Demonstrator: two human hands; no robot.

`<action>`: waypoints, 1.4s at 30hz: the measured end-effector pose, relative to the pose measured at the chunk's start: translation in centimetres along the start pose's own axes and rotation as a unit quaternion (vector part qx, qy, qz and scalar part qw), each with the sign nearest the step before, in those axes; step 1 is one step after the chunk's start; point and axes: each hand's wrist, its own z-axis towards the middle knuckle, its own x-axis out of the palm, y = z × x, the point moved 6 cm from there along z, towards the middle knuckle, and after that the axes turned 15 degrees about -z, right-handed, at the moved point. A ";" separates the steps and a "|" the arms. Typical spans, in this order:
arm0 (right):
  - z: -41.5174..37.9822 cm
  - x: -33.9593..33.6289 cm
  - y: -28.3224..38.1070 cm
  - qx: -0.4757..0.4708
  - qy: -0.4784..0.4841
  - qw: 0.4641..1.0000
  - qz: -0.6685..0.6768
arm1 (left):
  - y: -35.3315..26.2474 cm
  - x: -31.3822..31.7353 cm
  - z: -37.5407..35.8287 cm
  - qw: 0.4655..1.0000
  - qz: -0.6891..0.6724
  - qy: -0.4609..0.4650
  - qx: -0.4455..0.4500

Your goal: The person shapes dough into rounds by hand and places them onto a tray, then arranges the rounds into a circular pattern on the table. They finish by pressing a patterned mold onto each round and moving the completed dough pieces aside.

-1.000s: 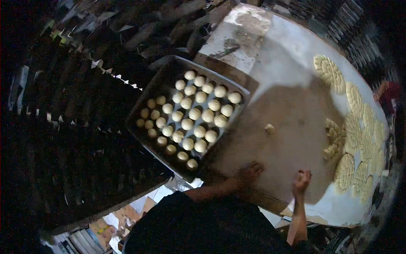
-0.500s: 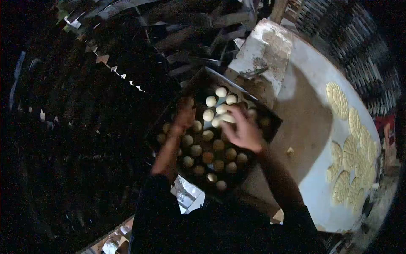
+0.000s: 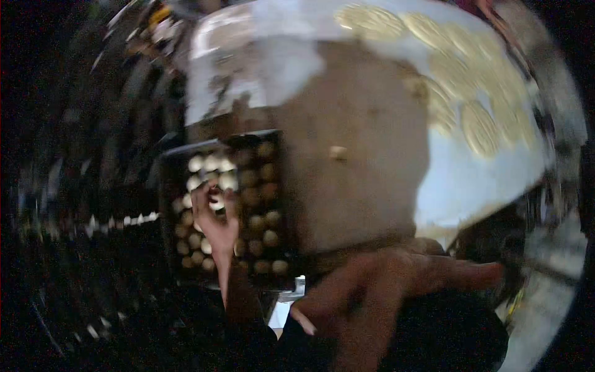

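Reaching into a tray [image 3: 167, 162] of dough balls [image 3: 257, 222].
Left hand [image 3: 214, 217] pinches one ball; right hand [image 3: 396, 285], blurred, spreads open over the surface [image 3: 359, 186].

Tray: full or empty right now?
Nearly full. The tray holds rows of dough balls; the left hand reaches in among them.

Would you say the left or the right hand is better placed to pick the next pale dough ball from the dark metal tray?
Left, probably. The left hand is over the pale dough balls in the dark metal tray; the right hand is off it, near the camera.
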 end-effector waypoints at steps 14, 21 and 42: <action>-24.6 -7.5 25.1 -0.303 -0.118 0.944 0.046 | -9.4 64.7 2.6 0.906 -0.230 0.270 -0.230; -37.5 -8.0 27.4 -0.313 -0.346 0.881 -0.073 | -9.9 69.1 4.3 0.942 0.031 0.302 -0.145; -39.6 -10.9 -10.3 0.297 -0.546 0.550 -0.558 | -0.9 33.2 -21.5 0.776 -0.515 0.240 -0.276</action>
